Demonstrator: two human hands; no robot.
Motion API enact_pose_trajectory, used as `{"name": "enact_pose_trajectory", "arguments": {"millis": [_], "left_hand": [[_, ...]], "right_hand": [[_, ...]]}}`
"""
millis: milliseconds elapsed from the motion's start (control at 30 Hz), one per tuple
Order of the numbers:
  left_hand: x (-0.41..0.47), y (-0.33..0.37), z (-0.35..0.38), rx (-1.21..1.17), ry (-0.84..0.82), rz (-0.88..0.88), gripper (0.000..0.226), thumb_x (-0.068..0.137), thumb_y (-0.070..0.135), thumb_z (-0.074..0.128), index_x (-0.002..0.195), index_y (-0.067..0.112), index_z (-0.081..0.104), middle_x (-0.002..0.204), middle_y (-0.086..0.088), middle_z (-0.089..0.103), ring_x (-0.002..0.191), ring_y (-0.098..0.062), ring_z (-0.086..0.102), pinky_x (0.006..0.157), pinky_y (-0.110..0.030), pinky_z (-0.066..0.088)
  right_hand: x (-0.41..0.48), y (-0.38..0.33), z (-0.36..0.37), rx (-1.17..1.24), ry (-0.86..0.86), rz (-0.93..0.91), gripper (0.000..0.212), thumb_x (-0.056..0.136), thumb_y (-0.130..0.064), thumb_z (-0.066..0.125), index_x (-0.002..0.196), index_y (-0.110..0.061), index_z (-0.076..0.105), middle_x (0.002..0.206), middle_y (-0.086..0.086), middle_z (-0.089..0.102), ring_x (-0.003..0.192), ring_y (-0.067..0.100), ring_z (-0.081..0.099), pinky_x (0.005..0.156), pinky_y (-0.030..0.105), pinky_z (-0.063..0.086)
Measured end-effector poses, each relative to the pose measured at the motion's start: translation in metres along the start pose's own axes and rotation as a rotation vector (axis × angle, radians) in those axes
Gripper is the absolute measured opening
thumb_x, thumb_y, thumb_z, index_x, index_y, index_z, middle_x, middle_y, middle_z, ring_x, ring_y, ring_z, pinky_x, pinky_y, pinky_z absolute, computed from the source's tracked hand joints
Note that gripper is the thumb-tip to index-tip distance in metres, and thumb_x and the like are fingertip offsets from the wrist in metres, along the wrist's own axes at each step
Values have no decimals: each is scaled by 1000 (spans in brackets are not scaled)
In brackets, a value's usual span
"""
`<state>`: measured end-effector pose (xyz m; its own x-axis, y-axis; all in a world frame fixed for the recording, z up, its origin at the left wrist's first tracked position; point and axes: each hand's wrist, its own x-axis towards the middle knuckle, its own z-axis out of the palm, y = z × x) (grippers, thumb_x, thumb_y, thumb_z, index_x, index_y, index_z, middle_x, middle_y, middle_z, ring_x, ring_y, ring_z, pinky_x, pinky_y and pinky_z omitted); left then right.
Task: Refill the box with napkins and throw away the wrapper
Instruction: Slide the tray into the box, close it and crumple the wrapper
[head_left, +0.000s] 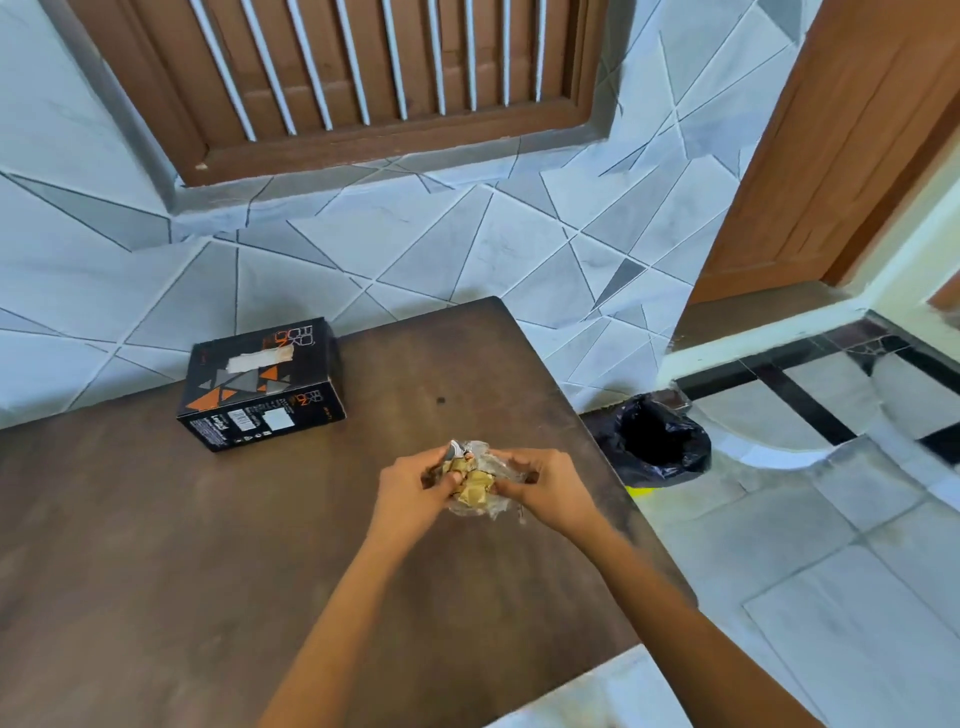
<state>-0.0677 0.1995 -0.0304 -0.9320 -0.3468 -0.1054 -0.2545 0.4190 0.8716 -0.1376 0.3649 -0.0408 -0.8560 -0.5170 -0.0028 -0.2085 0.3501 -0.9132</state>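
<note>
A crumpled clear wrapper (475, 486) with beige print is bunched between both hands over the right part of the brown table (208, 545). My left hand (413, 493) grips its left side and my right hand (545, 483) grips its right side. A black box (262, 384) with orange and grey triangles lies at the back left of the table by the wall, a strip of white napkin showing in its top slot.
A bin lined with a black bag (654, 439) stands open on the floor just past the table's right edge. A wooden door (841, 156) is at the far right. Tiled wall and a barred window (363, 78) stand behind the table.
</note>
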Motion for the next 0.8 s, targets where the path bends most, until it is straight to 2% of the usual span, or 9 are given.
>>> {"name": "enact_pose_trajectory", "arguments": {"millis": [167,200,267,333,400,500,633,733,800], "left_hand": [[18,57,101,28,89,18,14,79,0,63,77,12,70,70,-1,69,68,-12,60,76,-46,57],[22,70,120,23,88,14,16,79,0,63,76,14,71,70,-1,70,69,-12,61,75,-45,57],[30,91,150,-15,86,-25,31,79,-1,63,73,29,72,69,4,71,72,-14,65,76,-43,58],[37,106,172,-116,95,-95,31,79,-1,64,88,27,73,82,-1,74,84,-22,69,83,-46,56],[48,120,197,-172,91,-132,29,81,3,63,107,15,68,98,-8,72,92,-24,68,87,-45,55],[64,141,233,-147,44,-76,33,82,12,65,114,22,63,101,-3,68,94,-18,66,90,-39,54],[94,159,272,-143,-145,-50,58,76,17,74,128,24,50,109,0,64,100,-14,63,94,-32,50],[120,157,303,-142,-215,-74,70,67,21,80,129,30,49,115,5,64,103,-11,63,96,-28,47],[139,157,326,-154,-216,-93,64,73,15,76,130,29,49,116,5,60,105,-10,61,95,-23,44]], "right_hand": [[-3,58,-102,115,-65,39,41,77,-5,70,117,-11,63,110,8,70,88,2,67,88,27,54],[-5,67,-123,152,-62,51,41,78,-5,69,119,-10,61,110,9,70,92,9,67,87,27,54],[-9,82,-156,211,-28,76,40,79,-5,69,118,-8,61,104,4,70,87,2,67,78,17,53],[-11,91,-179,271,13,101,38,79,-4,68,116,-9,62,99,3,70,81,-1,66,71,13,52],[-7,103,-202,300,65,106,35,80,-3,67,114,-8,63,101,8,70,86,12,66,74,19,54],[0,121,-235,292,146,125,32,81,-1,64,112,-10,64,103,8,70,91,15,66,80,19,53],[13,150,-275,262,170,159,33,81,-5,65,113,-16,65,104,3,71,87,2,66,76,15,53],[32,173,-301,227,187,220,33,80,-8,67,112,-18,65,102,3,70,84,20,66,79,28,56],[47,188,-317,205,175,247,34,80,-8,67,112,-17,64,96,1,69,81,21,64,73,23,55]]}}
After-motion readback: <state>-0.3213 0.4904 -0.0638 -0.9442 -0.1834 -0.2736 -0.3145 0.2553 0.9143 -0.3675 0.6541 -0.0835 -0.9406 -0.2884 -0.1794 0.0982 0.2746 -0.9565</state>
